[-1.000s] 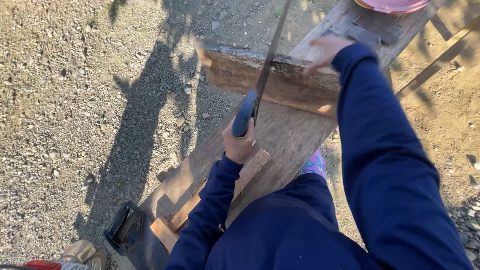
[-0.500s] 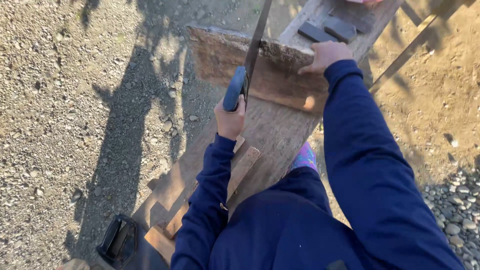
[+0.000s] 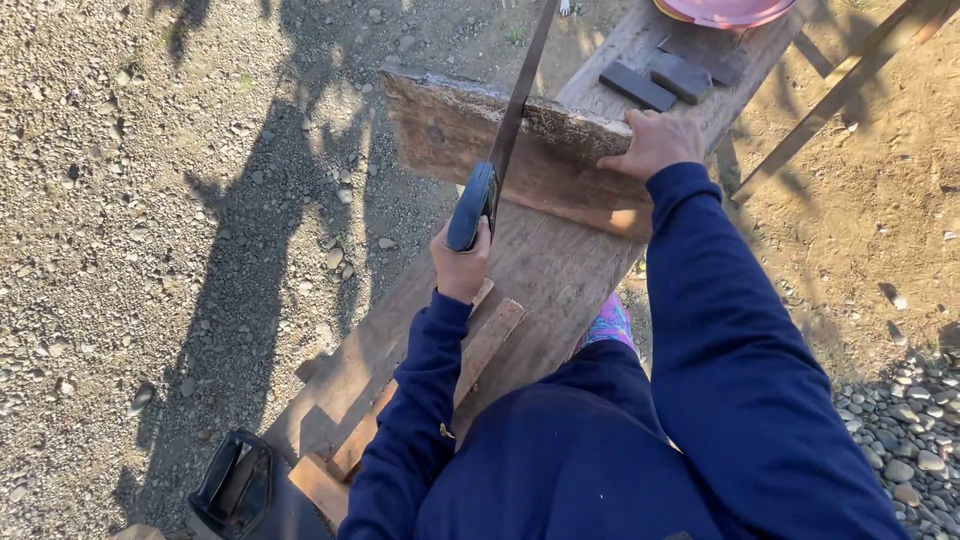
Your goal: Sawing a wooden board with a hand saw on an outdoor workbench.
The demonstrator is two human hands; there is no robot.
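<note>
Left hand, grip closed on the saw handle; blade angles up across the top edge of the board. Board stands on edge, crosswise on the counter. Right hand presses the board's top edge, fingers curled over it, just right of the blade. Two dark blocks and a pink bowl sit further along the counter. Gravel below.

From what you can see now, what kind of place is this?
Probably an outdoor work yard. The ground is sunlit gravel and dirt, with river pebbles at one side. A rough wooden bench carries a board that the left hand saws while the right hand steadies it.
</note>
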